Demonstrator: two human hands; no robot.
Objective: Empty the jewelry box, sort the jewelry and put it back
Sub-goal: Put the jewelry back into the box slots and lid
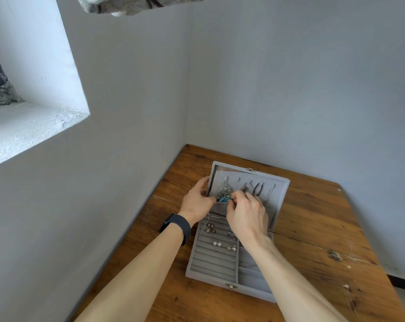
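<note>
A grey velvet jewelry box (pixel 192 263) lies open on the wooden table (pixel 313 240), its lid (pixel 282 189) standing up at the back. Necklaces hang on the lid's inner panel: a silver filigree pendant (pixel 223 191) with a turquoise piece, a dark beaded chain (pixel 258 188) and thin chains. My left hand (pixel 197 201) grips the lid's left edge, near its fabric pocket. My right hand (pixel 245 214) pinches the necklace at the pocket's top edge. Several earrings, among them pearl studs (pixel 216 244), sit in the ring-roll rows of the tray.
The table stands in a corner between two grey walls. A white window recess (pixel 34 126) is at the upper left. Bare wood shows to the right of the box and in front of it. A dark watch (pixel 176 225) is on my left wrist.
</note>
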